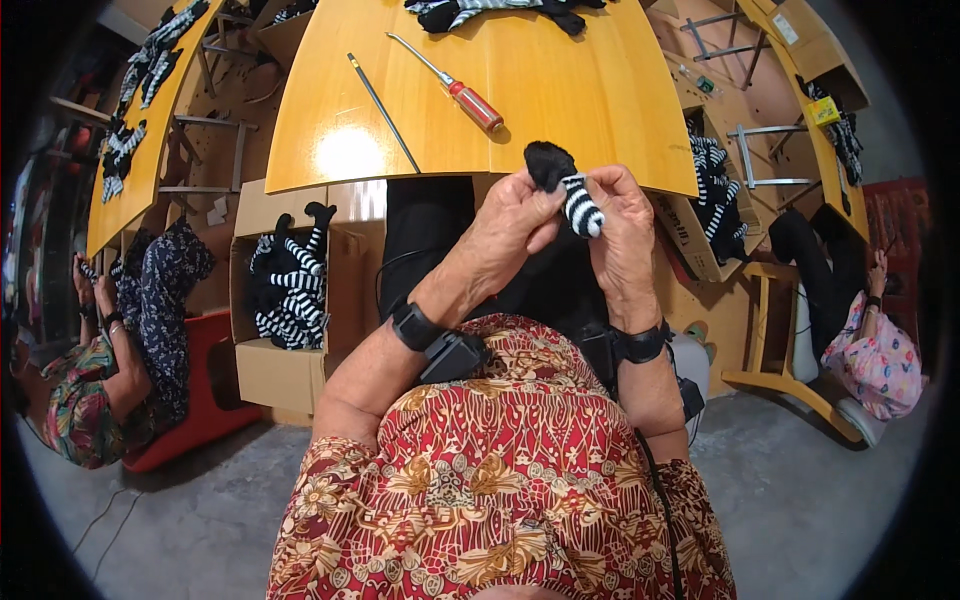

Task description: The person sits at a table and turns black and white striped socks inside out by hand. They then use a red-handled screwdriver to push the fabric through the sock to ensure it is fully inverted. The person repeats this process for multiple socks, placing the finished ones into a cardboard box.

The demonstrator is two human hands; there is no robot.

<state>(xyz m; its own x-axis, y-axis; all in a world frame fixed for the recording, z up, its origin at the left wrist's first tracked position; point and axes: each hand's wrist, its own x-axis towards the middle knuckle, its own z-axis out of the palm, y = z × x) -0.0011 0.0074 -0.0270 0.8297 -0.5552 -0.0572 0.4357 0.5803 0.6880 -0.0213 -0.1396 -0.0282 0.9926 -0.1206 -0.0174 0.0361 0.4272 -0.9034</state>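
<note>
Striped sock piece (575,195), black and white with a black end, sits at centre frame, pinched between both hands just below the near edge of the yellow wooden bench (560,110). Cardboard box (285,370) at left centre, full of more striped pieces. Left hand (510,230) closed on the black end; right hand (622,225) closed on the striped part. Red-handled screwdriver (455,88) lies on the bench, upper centre; thin metal rod (383,113) just left of it, apart.
</note>
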